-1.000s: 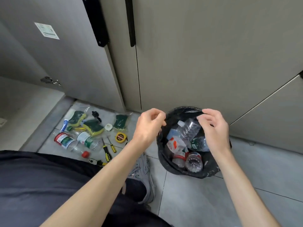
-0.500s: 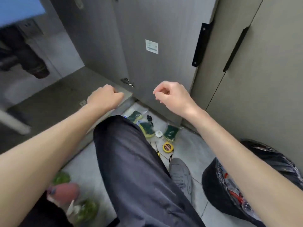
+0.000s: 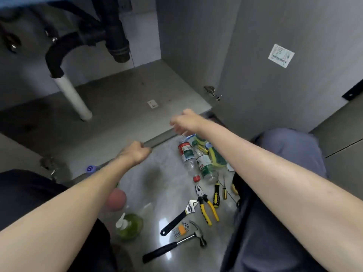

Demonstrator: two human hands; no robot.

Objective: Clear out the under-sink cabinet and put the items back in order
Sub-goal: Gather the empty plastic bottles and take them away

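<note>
We see the under-sink cabinet standing open ahead, its grey floor bare apart from a small white tag, with the black drain pipe and a white pipe at the far left. The open door stands to the right, a white label on its inner face.

The left hand hovers over the cabinet's front edge, its fingers curled into a loose fist with nothing in its grip. The right hand reaches toward the same edge, farther right; it is blurred, and we cannot tell whether its fingers are apart or together.

The cabinet's contents lie on the tiled floor in front. Two plastic bottles lie side by side just below the right hand, with green and yellow sponges touching them on the right. Nearer us are pliers with yellow handles, two screwdrivers, an adjustable wrench, a set of hex keys and a hammer. To the left sit a green pump bottle and a pink round object, partly hidden by the left forearm.
</note>
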